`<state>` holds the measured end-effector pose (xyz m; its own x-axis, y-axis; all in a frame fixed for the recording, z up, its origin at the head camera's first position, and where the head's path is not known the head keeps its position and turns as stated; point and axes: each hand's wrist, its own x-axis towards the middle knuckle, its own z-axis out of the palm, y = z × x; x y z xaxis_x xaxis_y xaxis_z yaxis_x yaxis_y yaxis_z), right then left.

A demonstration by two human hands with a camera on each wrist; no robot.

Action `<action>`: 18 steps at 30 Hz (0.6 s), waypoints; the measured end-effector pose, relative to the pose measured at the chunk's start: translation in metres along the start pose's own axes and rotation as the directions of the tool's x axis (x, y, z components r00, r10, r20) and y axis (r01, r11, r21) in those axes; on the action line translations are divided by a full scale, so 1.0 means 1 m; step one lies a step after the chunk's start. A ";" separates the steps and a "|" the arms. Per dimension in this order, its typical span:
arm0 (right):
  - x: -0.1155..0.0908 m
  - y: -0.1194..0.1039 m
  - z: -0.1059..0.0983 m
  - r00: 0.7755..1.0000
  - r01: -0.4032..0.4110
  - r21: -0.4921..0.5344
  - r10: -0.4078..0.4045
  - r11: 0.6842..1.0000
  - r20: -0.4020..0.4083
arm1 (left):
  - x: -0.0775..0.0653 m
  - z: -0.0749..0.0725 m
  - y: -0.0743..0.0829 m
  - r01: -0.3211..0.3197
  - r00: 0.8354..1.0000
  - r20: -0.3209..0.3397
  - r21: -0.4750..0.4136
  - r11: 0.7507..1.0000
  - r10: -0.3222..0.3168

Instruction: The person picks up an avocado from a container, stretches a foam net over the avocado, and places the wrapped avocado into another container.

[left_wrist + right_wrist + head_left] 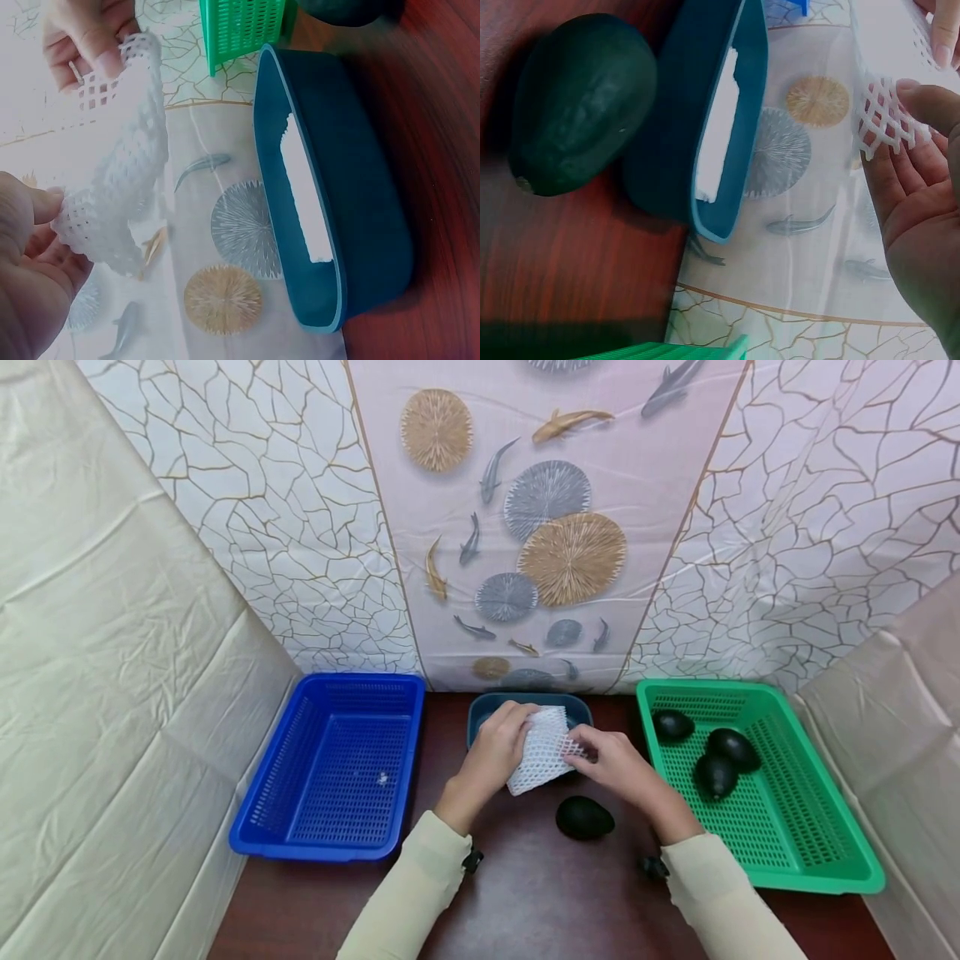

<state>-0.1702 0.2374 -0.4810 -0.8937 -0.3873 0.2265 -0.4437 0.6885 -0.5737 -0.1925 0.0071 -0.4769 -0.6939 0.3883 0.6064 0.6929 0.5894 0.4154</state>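
Between both hands a white foam net sleeve (542, 750) is held up over a dark teal bin (477, 714). My left hand (497, 745) grips its left side, thumb and fingers pinching the edge. At its right end, my right hand (611, 764) pinches the mesh between thumb and fingers. The sleeve's open mesh (889, 120) shows in the right wrist view, with the thumb over it. Inside the bin lies more white foam material (306, 191). A dark green avocado (585, 817) rests on the table just in front of the bin, below the hands.
A blue basket (324, 852) stands at the left, with a small whitish bit (382, 778) inside. The green basket (825, 883) at the right holds three dark avocados (716, 775). Patterned cloth (517, 635) hangs behind the reddish-brown table (525, 910).
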 end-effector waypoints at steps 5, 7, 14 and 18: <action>-0.003 0.007 0.005 1.000 0.007 0.008 -0.007 1.000 0.000 | 0.000 -0.002 -0.002 0.009 1.000 -0.029 -0.017 1.000 -0.009; -0.004 0.010 0.007 1.000 -0.001 0.012 0.001 1.000 -0.001 | 0.000 -0.003 -0.003 0.009 0.999 -0.038 -0.022 1.000 -0.010; -0.010 0.017 0.014 1.000 -0.024 0.014 0.024 1.000 0.007 | -0.001 -0.004 -0.005 0.030 0.999 -0.034 -0.030 0.999 -0.031; -0.012 0.015 0.014 1.000 -0.021 0.027 0.021 0.999 -0.011 | -0.002 -0.002 -0.006 0.046 0.999 -0.018 -0.033 0.998 -0.047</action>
<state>-0.1651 0.2438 -0.5036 -0.9036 -0.3655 0.2233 -0.4230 0.6794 -0.5996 -0.1947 0.0010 -0.4793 -0.7217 0.3474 0.5987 0.6663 0.5831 0.4648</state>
